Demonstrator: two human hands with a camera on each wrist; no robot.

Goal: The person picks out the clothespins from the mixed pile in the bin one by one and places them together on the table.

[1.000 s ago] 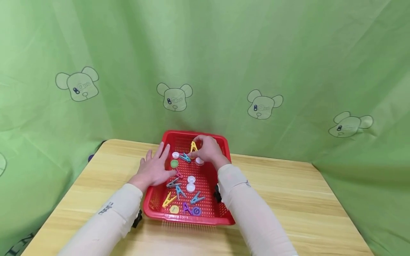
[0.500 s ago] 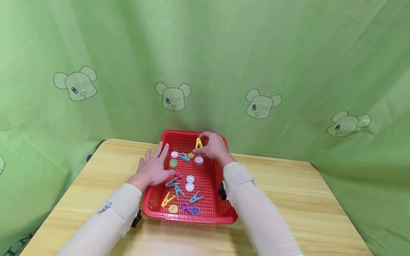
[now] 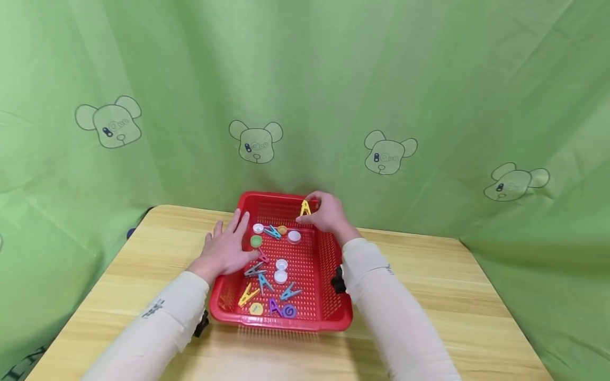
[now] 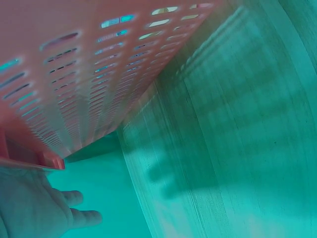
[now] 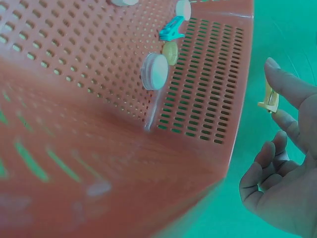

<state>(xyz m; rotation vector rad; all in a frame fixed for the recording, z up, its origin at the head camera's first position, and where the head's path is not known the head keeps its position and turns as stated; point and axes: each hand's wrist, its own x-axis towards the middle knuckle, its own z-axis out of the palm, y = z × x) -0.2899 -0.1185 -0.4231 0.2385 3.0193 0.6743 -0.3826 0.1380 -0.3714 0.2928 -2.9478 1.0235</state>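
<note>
A yellow clothespin (image 3: 305, 208) is pinched between thumb and index finger of my right hand (image 3: 329, 212), above the far right corner of the red basket (image 3: 281, 321). The right wrist view shows that clothespin (image 5: 270, 99) raised past the basket's rim. My left hand (image 3: 226, 248), fingers spread, lies over the basket's left rim; its thumb reaches inside, close to a pink clothespin (image 3: 263, 256). From the left wrist, part of the left hand (image 4: 34, 203) shows beside the basket's outer wall, its other fingers hidden.
Inside the basket lie several clothespins, among them a yellow one (image 3: 248, 295), a purple one (image 3: 275, 307) and a grey one (image 3: 254, 270). Bottle caps lie among them: a green one (image 3: 256, 241), a large white one (image 3: 294, 236) and an orange one (image 3: 282, 230). A green curtain (image 3: 305, 79) hangs behind the wooden table (image 3: 419, 275).
My right hand has lifted the yellow clothespin up and to the right, uncovering the orange cap and the large white cap. My left hand keeps its place on the rim.
</note>
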